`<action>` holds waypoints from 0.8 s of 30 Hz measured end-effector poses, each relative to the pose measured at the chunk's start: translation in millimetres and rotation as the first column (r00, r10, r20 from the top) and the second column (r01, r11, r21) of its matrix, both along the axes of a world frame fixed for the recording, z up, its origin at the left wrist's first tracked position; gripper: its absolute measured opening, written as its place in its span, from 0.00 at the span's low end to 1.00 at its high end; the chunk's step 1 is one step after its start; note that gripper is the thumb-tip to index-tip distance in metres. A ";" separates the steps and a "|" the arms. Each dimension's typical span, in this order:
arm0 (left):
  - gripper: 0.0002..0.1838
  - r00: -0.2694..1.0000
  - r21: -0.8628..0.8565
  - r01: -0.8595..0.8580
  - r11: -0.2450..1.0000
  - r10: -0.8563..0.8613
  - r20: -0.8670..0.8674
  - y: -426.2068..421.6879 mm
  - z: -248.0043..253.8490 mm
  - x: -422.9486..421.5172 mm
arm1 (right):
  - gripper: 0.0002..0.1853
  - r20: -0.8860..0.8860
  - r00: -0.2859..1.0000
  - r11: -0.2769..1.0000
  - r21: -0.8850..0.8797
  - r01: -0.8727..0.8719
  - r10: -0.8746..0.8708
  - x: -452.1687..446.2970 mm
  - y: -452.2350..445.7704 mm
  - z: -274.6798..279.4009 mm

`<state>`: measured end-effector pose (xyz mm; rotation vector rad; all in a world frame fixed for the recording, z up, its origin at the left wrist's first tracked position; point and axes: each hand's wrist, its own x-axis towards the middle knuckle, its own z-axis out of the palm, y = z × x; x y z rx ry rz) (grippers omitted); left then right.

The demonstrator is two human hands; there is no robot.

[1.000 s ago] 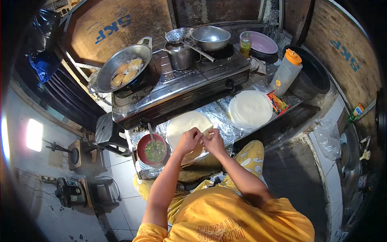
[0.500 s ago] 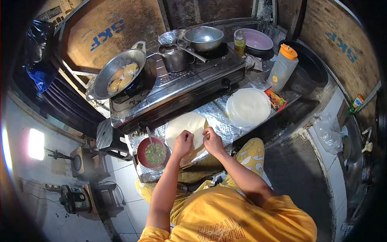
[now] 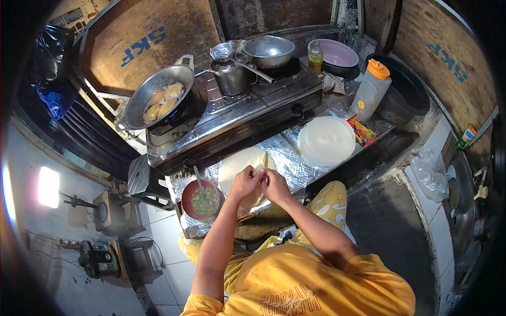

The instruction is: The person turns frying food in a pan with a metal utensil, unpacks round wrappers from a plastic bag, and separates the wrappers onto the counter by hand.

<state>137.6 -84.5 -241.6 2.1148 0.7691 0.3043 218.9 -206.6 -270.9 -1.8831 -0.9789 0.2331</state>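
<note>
My left hand (image 3: pixel 246 183) and my right hand (image 3: pixel 275 187) are close together over a round, pale dough sheet (image 3: pixel 235 162) on the foil-covered board. Both are closed, with the fingertips pinching a thin raised piece of the dough between them. The fingers hide part of that edge. Left of the sheet is a red bowl (image 3: pixel 186 198) with a chopped green mixture (image 3: pixel 204 201) and a spoon (image 3: pixel 197 175) in it. Farther right lies a pale round stack (image 3: pixel 327 140), perhaps more sheets; I cannot tell what it is made of.
Behind the board stands a gas stove (image 3: pixel 237 129). On it are a wok (image 3: pixel 138 108) with several browned pieces in oil, a metal pot (image 3: pixel 232 81) with a skimmer (image 3: pixel 221 51), and a metal bowl (image 3: pixel 269 51). An orange-capped jug (image 3: pixel 370 92) stands at the right.
My hands have come closer together, the right one moving slightly left, and the pinched dough now shows raised between the fingertips. The view has shifted slightly.
</note>
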 end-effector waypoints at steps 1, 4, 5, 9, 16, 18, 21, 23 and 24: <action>0.23 0.996 0.042 0.045 0.998 -0.042 -0.079 2.6 1.1 3.4 | 0.11 -0.007 1.000 0.999 -0.027 0.027 -0.028 0.8 1.4 0.0; 0.23 0.983 -0.022 0.179 0.984 -0.178 0.036 13.3 -10.0 11.3 | 0.08 -0.078 0.996 0.999 0.005 0.033 -0.032 7.2 -1.2 -0.4; 0.23 0.983 -0.022 0.183 0.983 -0.182 0.036 13.3 -7.5 10.3 | 0.08 -0.078 0.996 0.999 0.006 0.037 -0.036 8.6 -2.2 -0.5; 0.20 0.993 0.235 0.119 0.965 -0.118 -0.019 13.9 -2.9 0.8 | 0.06 -0.086 0.990 0.992 -0.063 0.111 -0.116 11.4 -7.6 -3.8; 0.18 0.993 0.255 -0.112 0.960 0.098 0.067 7.1 -2.2 -26.5 | 0.13 -0.071 0.996 0.967 -0.251 0.038 -0.058 9.5 -4.5 -13.4; 0.20 0.985 0.302 -0.104 0.948 0.057 0.163 1.3 -7.1 -28.8 | 0.13 0.171 0.978 0.966 -0.208 0.152 -0.117 -2.4 -7.3 24.4; 0.20 0.982 0.244 -0.116 0.963 0.075 0.172 -3.4 -5.8 -30.5 | 0.17 0.405 0.911 0.964 -0.205 0.170 -0.075 4.9 5.4 14.0; 0.19 0.984 0.197 -0.095 0.976 0.063 0.165 -11.2 0.9 -31.6 | 0.19 0.335 0.927 0.985 -0.094 -0.147 0.171 16.3 19.7 -3.2; 0.18 0.986 0.151 -0.073 0.986 0.048 0.158 -14.1 4.8 -31.8 | 0.21 0.284 0.942 0.981 -0.131 -0.145 0.178 20.4 24.4 -4.4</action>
